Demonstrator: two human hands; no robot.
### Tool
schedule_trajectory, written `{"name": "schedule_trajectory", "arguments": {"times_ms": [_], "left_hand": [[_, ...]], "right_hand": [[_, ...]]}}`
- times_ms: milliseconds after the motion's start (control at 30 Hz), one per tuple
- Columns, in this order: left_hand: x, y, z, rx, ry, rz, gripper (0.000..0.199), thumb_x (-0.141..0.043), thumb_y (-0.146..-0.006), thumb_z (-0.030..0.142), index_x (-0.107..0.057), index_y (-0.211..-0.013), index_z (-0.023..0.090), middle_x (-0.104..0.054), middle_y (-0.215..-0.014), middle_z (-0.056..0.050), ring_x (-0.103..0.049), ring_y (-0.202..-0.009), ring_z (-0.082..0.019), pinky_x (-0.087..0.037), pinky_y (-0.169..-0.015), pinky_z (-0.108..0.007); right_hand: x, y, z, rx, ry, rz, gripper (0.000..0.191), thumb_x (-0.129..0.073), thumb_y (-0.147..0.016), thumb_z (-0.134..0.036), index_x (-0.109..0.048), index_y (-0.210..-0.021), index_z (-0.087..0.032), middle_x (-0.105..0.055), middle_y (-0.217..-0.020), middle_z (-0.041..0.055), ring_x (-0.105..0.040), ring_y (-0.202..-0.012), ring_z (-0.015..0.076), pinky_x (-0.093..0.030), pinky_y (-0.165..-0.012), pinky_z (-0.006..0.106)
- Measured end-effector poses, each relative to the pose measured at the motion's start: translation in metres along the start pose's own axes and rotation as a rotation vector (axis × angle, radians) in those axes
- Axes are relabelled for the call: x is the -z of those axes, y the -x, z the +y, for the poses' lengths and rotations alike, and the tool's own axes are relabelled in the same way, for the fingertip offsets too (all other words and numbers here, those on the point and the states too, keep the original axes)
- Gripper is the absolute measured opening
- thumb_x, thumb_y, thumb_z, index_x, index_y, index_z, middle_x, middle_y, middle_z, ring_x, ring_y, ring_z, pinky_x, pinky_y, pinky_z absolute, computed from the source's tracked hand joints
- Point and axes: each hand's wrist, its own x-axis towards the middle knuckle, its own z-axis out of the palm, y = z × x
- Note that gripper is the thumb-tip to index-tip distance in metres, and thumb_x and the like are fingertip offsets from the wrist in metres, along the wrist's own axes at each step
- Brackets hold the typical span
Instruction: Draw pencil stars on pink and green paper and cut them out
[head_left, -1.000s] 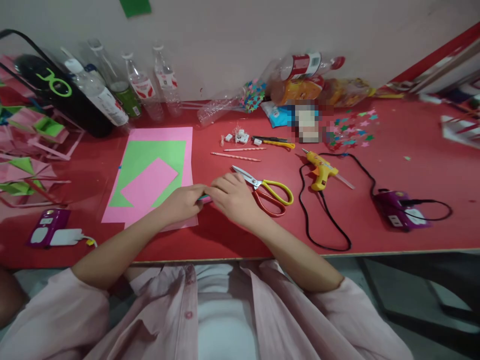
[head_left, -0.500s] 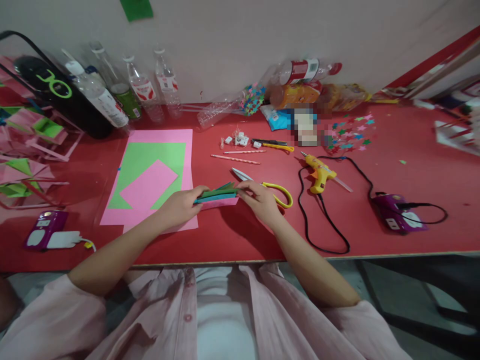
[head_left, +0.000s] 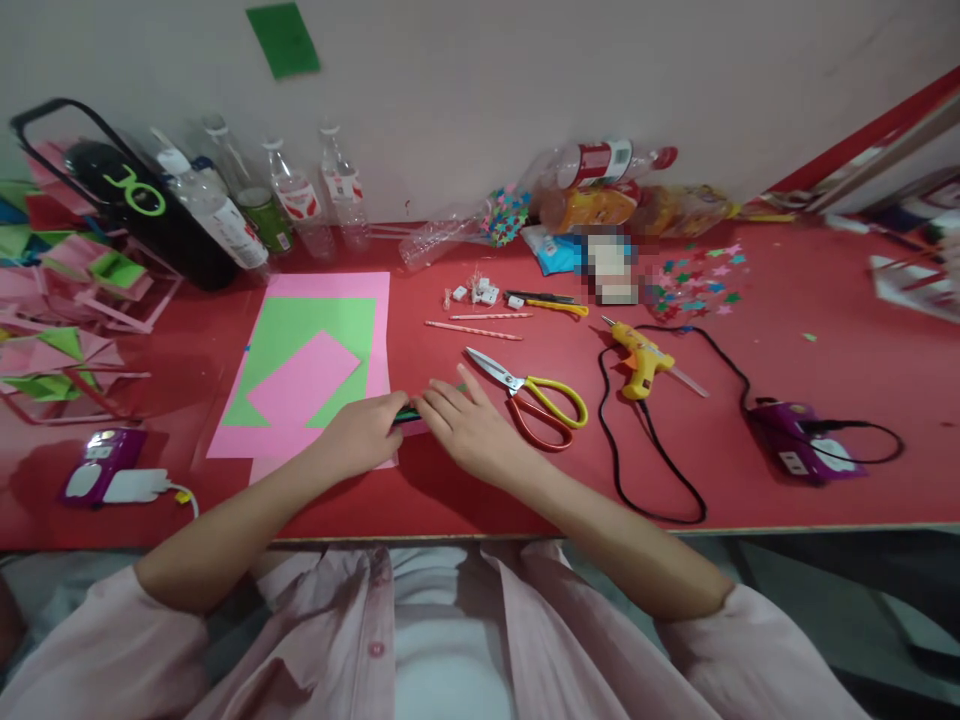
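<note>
My left hand (head_left: 367, 432) grips one end of a small stack of coloured papers (head_left: 409, 414), green, blue and pink. Across the top of that stack lies my right hand (head_left: 459, 418), its fingers bent over the papers and hiding most of them. Open scissors (head_left: 517, 384) with yellow and red handles rest just right of my right hand. Left of my hands, a pink rectangle (head_left: 304, 380) lies on a green sheet (head_left: 277, 325), which is on a larger pink sheet (head_left: 381, 330).
A yellow glue gun (head_left: 642, 365) with a black cord lies at the right, near a purple power block (head_left: 802, 440). Behind are pencils (head_left: 480, 331), a cutter (head_left: 555, 304) and star pieces (head_left: 697, 280). Bottles and a black flask (head_left: 172, 230) stand along the wall.
My right hand has moved left and over the coloured papers, covering them and uncovering the scissors. My left hand keeps its hold. The view has shifted slightly upward.
</note>
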Motion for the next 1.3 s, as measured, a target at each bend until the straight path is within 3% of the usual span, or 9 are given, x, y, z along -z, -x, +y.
{"name": "schedule_trajectory", "arguments": {"times_ms": [133,267,367,467,700,867,1133,1200,1300], "left_hand": [[0.002,0.000,0.001,-0.022,-0.033,-0.006,0.031,-0.038,-0.084,0.007,-0.061,-0.102,0.017,-0.073,-0.098,-0.009,-0.068,-0.091,-0.024,-0.049,-0.075,-0.032],[0.008,0.000,0.002,-0.068,-0.060,-0.012,0.026,-0.037,-0.086,0.008,-0.062,-0.088,0.018,-0.071,-0.086,-0.008,-0.067,-0.084,-0.023,-0.048,-0.070,-0.030],[0.014,0.000,0.003,-0.095,-0.063,0.001,0.028,-0.036,-0.086,0.007,-0.062,-0.090,0.018,-0.070,-0.087,-0.008,-0.067,-0.085,-0.023,-0.047,-0.071,-0.030],[0.017,0.000,0.004,-0.103,-0.060,0.010,0.031,-0.036,-0.084,0.006,-0.063,-0.094,0.019,-0.071,-0.090,-0.007,-0.067,-0.087,-0.023,-0.046,-0.071,-0.029],[0.010,-0.001,-0.004,-0.137,0.088,0.077,0.017,-0.048,-0.088,0.024,-0.062,-0.098,0.021,-0.071,-0.097,-0.005,-0.066,-0.090,-0.022,-0.048,-0.074,-0.030],[0.000,-0.005,-0.002,-0.084,0.077,0.018,0.017,-0.044,-0.086,0.014,-0.059,-0.090,0.019,-0.069,-0.092,-0.007,-0.065,-0.086,-0.022,-0.046,-0.072,-0.030],[0.010,-0.013,-0.004,-0.060,0.185,-0.085,0.023,-0.038,-0.091,0.020,-0.059,-0.084,0.019,-0.067,-0.074,-0.005,-0.064,-0.068,-0.021,-0.043,-0.061,-0.028],[0.017,-0.017,-0.008,-0.053,0.257,-0.133,0.023,-0.039,-0.091,0.026,-0.060,-0.084,0.019,-0.065,-0.071,-0.002,-0.062,-0.064,-0.018,-0.043,-0.057,-0.026],[0.028,-0.020,-0.022,-0.054,0.523,-0.250,0.029,-0.047,-0.090,0.039,-0.060,-0.107,0.020,-0.067,-0.078,0.000,-0.064,-0.067,-0.017,-0.046,-0.056,-0.025]], "right_hand": [[0.005,-0.008,0.007,-0.021,-0.050,-0.109,0.032,-0.036,-0.097,-0.011,-0.057,-0.121,-0.008,-0.067,-0.096,0.0137,-0.059,-0.087,0.0231,-0.042,-0.085,0.040],[0.018,-0.013,0.010,-0.079,-0.143,-0.193,0.025,-0.042,-0.092,-0.006,-0.062,-0.105,-0.012,-0.067,-0.087,0.0099,-0.057,-0.081,0.0212,-0.034,-0.070,0.032],[0.026,-0.015,0.011,-0.119,-0.156,-0.211,0.024,-0.046,-0.089,-0.006,-0.062,-0.104,-0.014,-0.069,-0.091,0.0085,-0.058,-0.079,0.0195,-0.029,-0.064,0.031],[0.030,-0.017,0.012,-0.142,-0.126,-0.304,0.020,-0.046,-0.090,-0.006,-0.063,-0.096,-0.015,-0.068,-0.078,0.0061,-0.057,-0.067,0.0179,-0.021,-0.057,0.032],[0.027,-0.018,0.018,-0.038,-0.047,-0.297,0.020,-0.043,-0.095,-0.009,-0.062,-0.095,-0.015,-0.065,-0.077,0.0069,-0.056,-0.071,0.0195,-0.025,-0.060,0.032],[0.018,-0.016,0.017,-0.021,-0.047,-0.259,0.019,-0.042,-0.096,-0.011,-0.061,-0.100,-0.013,-0.064,-0.101,0.0109,-0.057,-0.083,0.0204,-0.032,-0.069,0.032],[0.032,-0.020,0.031,-0.182,-0.203,-0.321,0.019,-0.046,-0.092,-0.012,-0.062,-0.099,-0.017,-0.068,-0.084,0.0062,-0.057,-0.071,0.0169,-0.026,-0.060,0.029],[0.035,-0.025,0.041,-0.192,-0.298,-0.340,0.015,-0.049,-0.089,-0.013,-0.062,-0.090,-0.019,-0.067,-0.079,0.0038,-0.056,-0.068,0.0155,-0.025,-0.059,0.027],[0.037,-0.031,0.059,-0.173,-0.448,-0.367,0.014,-0.051,-0.083,-0.012,-0.062,-0.079,-0.019,-0.063,-0.071,0.0006,-0.051,-0.063,0.0131,-0.027,-0.058,0.025]]}}
